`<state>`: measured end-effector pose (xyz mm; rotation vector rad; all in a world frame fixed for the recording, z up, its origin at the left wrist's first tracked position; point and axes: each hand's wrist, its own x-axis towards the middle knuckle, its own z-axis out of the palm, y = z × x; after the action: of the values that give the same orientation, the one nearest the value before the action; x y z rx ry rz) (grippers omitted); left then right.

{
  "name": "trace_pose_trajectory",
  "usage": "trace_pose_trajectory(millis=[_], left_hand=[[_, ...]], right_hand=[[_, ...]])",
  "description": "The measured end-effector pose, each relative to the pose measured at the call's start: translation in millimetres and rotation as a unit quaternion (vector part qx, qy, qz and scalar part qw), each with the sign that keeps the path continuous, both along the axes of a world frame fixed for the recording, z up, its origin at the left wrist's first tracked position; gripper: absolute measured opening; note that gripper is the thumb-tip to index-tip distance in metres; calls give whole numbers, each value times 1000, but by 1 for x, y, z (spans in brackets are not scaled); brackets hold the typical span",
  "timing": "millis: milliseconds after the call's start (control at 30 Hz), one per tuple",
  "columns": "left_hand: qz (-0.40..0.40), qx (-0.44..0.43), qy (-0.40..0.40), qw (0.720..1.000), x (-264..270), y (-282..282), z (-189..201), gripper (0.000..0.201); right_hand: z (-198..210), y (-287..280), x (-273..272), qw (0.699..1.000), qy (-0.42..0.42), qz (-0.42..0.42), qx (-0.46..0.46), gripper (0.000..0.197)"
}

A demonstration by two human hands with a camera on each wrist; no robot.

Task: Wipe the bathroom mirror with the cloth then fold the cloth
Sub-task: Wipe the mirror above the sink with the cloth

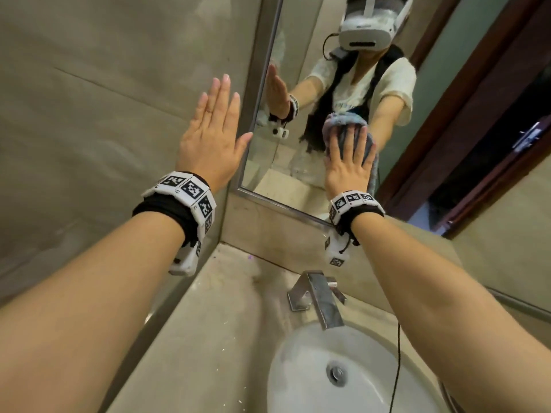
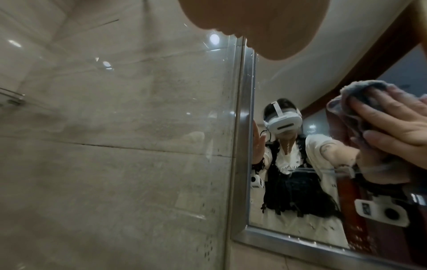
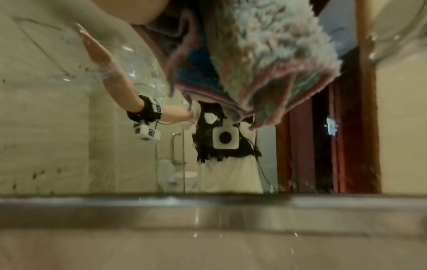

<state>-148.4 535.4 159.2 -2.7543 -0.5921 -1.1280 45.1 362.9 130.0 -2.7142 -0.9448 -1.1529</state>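
Note:
The mirror [image 1: 447, 84] hangs in a steel frame above the basin. My right hand [image 1: 347, 162] presses a fluffy grey, pink and blue cloth [image 1: 338, 122] flat against the glass, low down near the bottom frame, fingers straight. In the left wrist view the right hand [image 2: 397, 124] lies spread over the bunched cloth [image 2: 360, 95]. In the right wrist view the cloth [image 3: 265, 54] hangs in folds above the lower frame [image 3: 208, 208]. My left hand [image 1: 211, 135] rests flat on the wall tile just left of the mirror's edge and holds nothing.
Below the mirror sit a chrome faucet [image 1: 320, 296] and a white basin [image 1: 328, 368] set in a beige counter [image 1: 208, 323]. A thin black cable [image 1: 398, 353] hangs by my right forearm. Tiled wall [image 1: 89, 114] closes off the left side.

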Motion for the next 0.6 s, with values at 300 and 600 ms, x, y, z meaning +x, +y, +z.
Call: trace_pose_trajectory(millis=[300, 600], left_hand=[[18, 26, 8, 999, -10, -2, -29, 60], [50, 36, -2, 998, -7, -2, -43, 61]], right_hand=[[-44, 21, -11, 997, 19, -41, -56, 57], [-33, 72, -2, 914, -56, 155, -371, 70]])
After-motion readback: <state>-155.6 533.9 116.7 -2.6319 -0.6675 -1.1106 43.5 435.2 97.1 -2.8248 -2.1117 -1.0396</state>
